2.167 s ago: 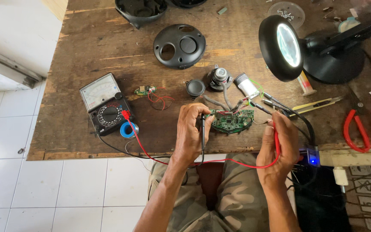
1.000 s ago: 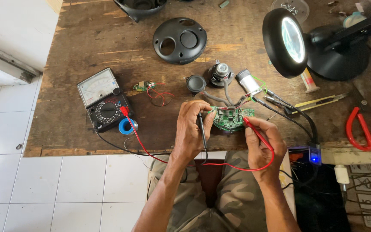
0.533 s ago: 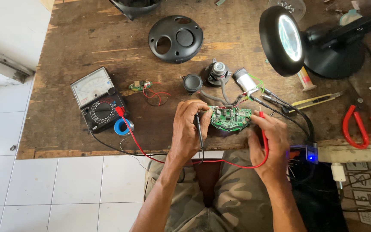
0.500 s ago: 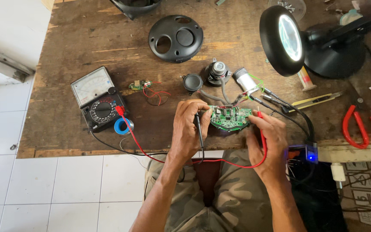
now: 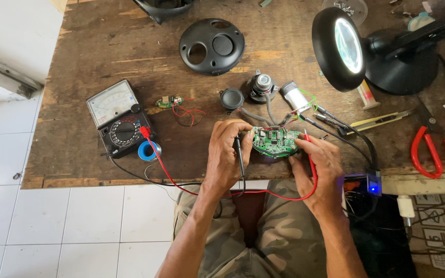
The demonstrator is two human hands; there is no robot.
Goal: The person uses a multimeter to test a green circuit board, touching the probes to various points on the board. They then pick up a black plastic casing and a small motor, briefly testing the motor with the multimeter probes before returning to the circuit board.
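Since 2.2 s ago the right hand [image 5: 325,164] has come forward from the near edge of the worktop [image 5: 93,46] to the green circuit board [image 5: 275,141], bringing the red probe [image 5: 311,149] with it; since 0.5 s ago little has shifted. The left hand [image 5: 227,154] is closed around the black probe [image 5: 239,154], whose tip meets the board's left edge. The right hand's fingers are clamped on the red probe, its tip touching the board's right side.

The board lies near the worktop's near edge, right of the middle, between the 2 hands. Wires run from it back to a small black speaker [image 5: 232,98], a second round speaker part [image 5: 261,86] and a grey cylinder [image 5: 293,95] just behind.

The red lead [image 5: 171,177] and a black lead run along the near edge to the analog multimeter [image 5: 118,118] on the left side, with a blue tape roll [image 5: 148,151] touching it. A round black cover [image 5: 212,46] lies toward the far edge. A lit magnifier lamp [image 5: 338,49] stands at the far right corner, and red-handled scissors [image 5: 439,149] lie at the right edge.
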